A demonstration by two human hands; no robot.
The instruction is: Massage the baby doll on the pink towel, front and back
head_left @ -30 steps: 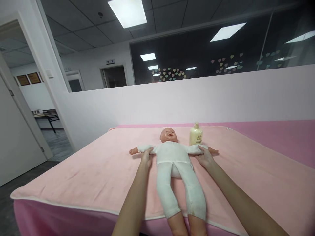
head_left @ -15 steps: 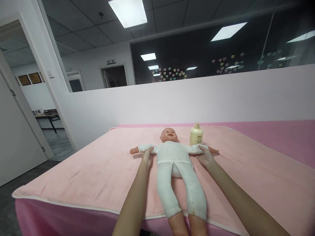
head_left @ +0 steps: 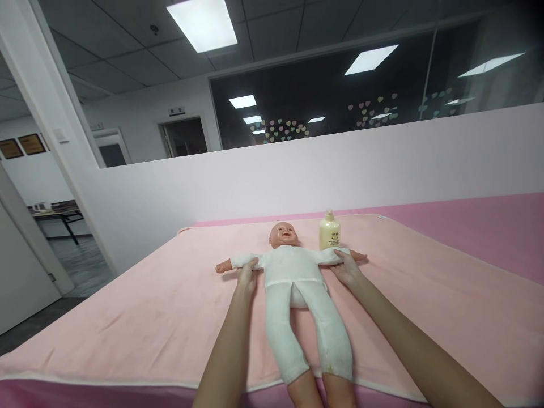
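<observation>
A baby doll [head_left: 293, 267] in a white cloth suit lies on its back with its arms spread. My left hand [head_left: 247, 273] is closed around the doll's sleeved arm on the left, its thumb on top. On the other side, my right hand [head_left: 346, 268] grips the sleeved arm on the right, thumb above and fingers partly hidden beneath. The doll's bare hands stick out past both of my hands. A pale yellow bottle [head_left: 330, 232] stands upright just behind the arm on the right.
Under the doll is a pink blanket [head_left: 170, 306] over a darker pink cover [head_left: 480, 226]. A low white wall [head_left: 263, 181] with glass above borders the far side. At the left are a door [head_left: 25, 255] and a distant table [head_left: 63, 214].
The camera view has turned slightly right and tilted, so everything sits further left in the picture. Both hands remain on the doll's arms.
</observation>
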